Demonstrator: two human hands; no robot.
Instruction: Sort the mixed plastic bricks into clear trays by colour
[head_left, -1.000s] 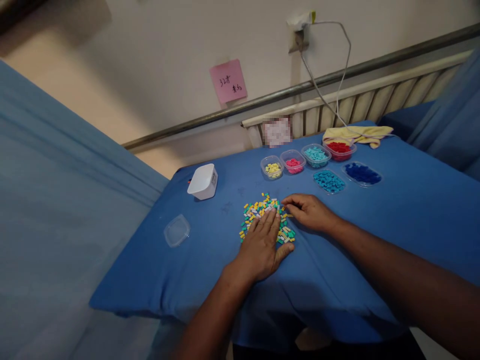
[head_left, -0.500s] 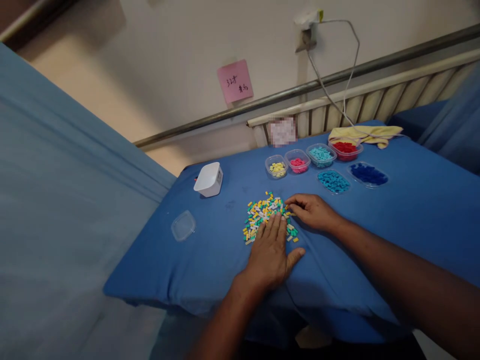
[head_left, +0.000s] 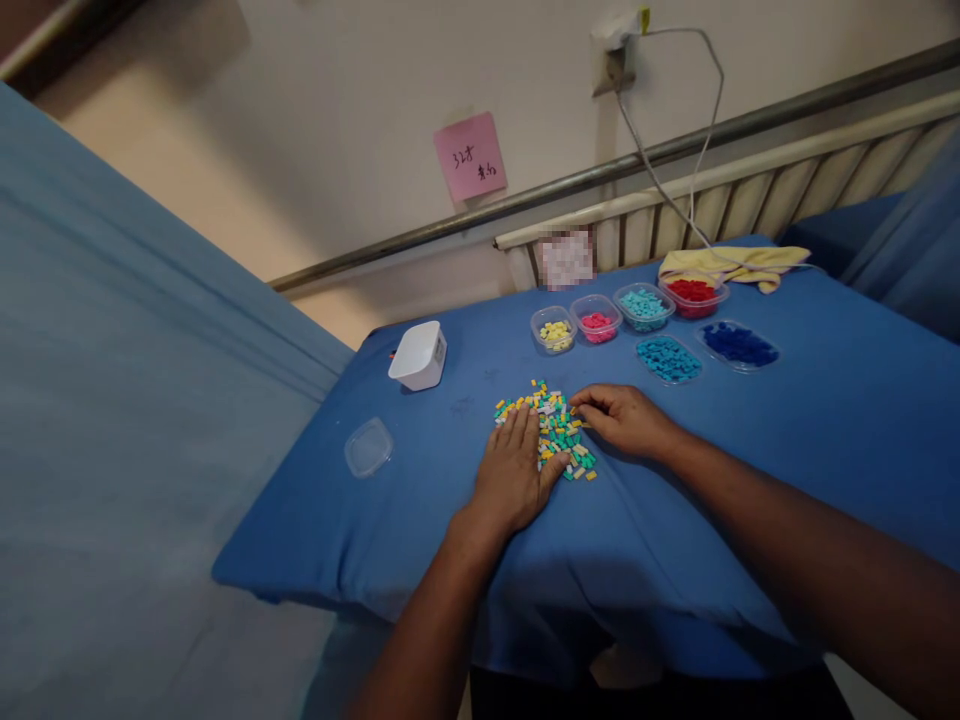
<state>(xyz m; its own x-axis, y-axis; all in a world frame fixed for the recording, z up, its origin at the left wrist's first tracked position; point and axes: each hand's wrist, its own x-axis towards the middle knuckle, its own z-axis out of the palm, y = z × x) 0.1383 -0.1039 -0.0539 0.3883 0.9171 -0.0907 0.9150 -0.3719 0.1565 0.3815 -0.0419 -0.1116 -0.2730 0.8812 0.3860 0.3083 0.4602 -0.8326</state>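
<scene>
A pile of small yellow, green and white bricks (head_left: 559,435) is spread over the blue cloth. My left hand (head_left: 510,470) lies palm down across the pile's left part, fingers stretched out and thumb apart, hiding the bricks beneath. At the pile's right edge, my right hand (head_left: 622,418) has its fingers curled and its thumb near the index fingertip. Its fingertips touch the bricks there; whatever is between them is too small to make out.
Behind the pile stand clear tubs of pale yellow (head_left: 555,335), pink (head_left: 598,325), light blue (head_left: 643,308) and red pieces (head_left: 691,295). Lids hold blue (head_left: 669,358) and dark blue pieces (head_left: 739,343). A white box (head_left: 420,357), empty lid (head_left: 369,447) and yellow cloth (head_left: 731,263) lie around.
My left hand has slid left across the pile, uncovering green and yellow bricks on its right side. My right hand has stayed at the right edge.
</scene>
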